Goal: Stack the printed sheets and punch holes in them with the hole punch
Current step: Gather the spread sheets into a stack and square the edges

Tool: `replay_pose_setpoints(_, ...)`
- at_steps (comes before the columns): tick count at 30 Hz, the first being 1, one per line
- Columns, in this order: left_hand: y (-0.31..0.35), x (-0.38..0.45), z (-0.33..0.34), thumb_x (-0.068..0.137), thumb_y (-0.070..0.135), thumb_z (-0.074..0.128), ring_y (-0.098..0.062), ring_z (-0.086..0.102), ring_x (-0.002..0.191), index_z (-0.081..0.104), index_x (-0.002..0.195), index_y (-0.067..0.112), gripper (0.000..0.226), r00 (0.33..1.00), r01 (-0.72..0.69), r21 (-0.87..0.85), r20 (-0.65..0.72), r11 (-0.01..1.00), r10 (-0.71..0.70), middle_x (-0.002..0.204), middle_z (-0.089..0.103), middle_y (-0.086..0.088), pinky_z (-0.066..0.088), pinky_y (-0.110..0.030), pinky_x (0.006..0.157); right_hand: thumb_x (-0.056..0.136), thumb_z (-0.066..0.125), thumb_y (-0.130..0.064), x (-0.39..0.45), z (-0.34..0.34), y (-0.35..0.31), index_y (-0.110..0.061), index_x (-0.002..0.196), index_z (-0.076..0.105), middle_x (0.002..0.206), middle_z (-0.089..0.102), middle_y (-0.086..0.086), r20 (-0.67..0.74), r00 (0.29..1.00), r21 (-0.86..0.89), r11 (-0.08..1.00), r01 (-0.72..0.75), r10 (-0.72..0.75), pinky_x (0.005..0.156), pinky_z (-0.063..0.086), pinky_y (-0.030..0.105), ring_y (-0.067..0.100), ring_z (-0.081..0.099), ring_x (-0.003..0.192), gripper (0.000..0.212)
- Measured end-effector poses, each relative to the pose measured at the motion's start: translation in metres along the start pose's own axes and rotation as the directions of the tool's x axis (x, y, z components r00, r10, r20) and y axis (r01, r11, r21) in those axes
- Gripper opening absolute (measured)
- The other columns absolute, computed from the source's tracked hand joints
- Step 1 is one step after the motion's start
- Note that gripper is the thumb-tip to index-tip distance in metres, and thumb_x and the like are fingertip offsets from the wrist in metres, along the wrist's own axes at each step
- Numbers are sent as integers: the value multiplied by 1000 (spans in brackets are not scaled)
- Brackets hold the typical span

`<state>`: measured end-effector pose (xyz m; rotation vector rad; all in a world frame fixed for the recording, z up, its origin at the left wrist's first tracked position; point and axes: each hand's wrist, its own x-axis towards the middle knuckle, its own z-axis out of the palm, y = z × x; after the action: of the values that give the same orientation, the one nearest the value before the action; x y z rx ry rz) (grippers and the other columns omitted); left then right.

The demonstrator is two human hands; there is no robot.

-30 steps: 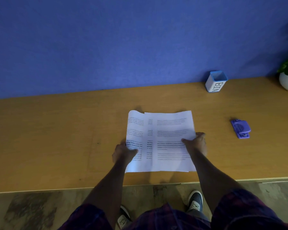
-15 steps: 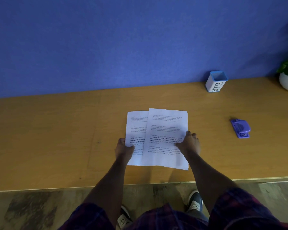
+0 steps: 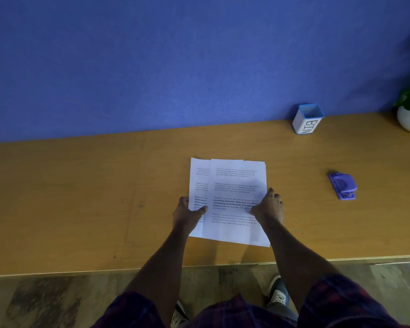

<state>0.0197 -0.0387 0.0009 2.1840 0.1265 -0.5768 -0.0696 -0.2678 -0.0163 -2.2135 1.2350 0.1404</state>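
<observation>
Squaring the printed sheets (image 3: 237, 200)

My left hand (image 3: 186, 215) pinches the lower sheet; my right hand (image 3: 269, 208) grips the top one. I should align edges before punching.

Matt white paper sheets (image 3: 237, 200) lie on a smooth wooden bench (image 3: 81, 197). The hole punch (image 3: 343, 185) looks like purple plastic, the wall (image 3: 175, 67) like felt-like blue cloth.
</observation>
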Motion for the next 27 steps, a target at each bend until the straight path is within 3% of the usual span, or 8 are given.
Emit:
replay_pose_setpoints(7,6,-3,8,78,36,86,-16,61,97,55,125,23,58,997,-71,34,43,997,69,117,68,6,46,-19,60,69,81,-11,-4,1,-2,-11,145,37,132,55,16,39,995,95,992,86,-90,98,53,46,38,58,118,88)
replay_pose_setpoints(11,3,-4,19,75,35,88,-16,60,101,55,127,23,63,995,-63,-5,76,998,63,114,66,9,51,-29,80,70,85,-12,-10,5,-6,-8,149,34,137,50,18,80,992,146,985,88,-100,97,50,44,40,53,125,94)
replay_pose_setpoints(18,-7,3,24,77,7,84,-26,69,104,68,121,15,48,980,21,-74,198,997,-6,116,73,-1,59,-37,90,71,91,-21,-6,15,-2,-14,145,46,133,55,11,148,978,244,964,104,-143,88,49,30,28,58,117,87)
replay_pose_setpoints(19,-10,5,22,78,2,82,-26,70,102,70,117,11,42,977,40,-104,212,994,-17,110,74,-3,60,-35,88,71,91,-22,-6,14,-1,-14,145,47,134,55,11,137,979,247,963,113,-150,89,48,30,28,58,117,87)
replay_pose_setpoints(22,-9,3,11,81,-13,74,-20,69,87,70,108,8,35,965,62,-234,261,970,1,96,72,-2,57,-15,62,74,88,-38,1,18,7,-14,147,43,140,50,12,15,986,199,967,158,-164,100,46,41,32,49,126,88)
replay_pose_setpoints(24,-9,6,3,78,-15,76,-22,70,88,72,105,6,35,954,78,-314,301,946,21,100,74,-7,58,-17,61,75,83,-53,4,18,9,-13,146,44,141,52,10,-20,998,316,946,67,-64,101,49,47,32,52,126,90)
replay_pose_setpoints(27,-9,10,-7,68,-4,83,-32,71,103,76,104,4,37,923,76,-374,377,924,76,112,76,-13,62,-37,85,81,77,-57,0,5,-1,-9,136,55,126,68,6,106,994,644,760,-83,19,90,57,44,26,67,108,76)
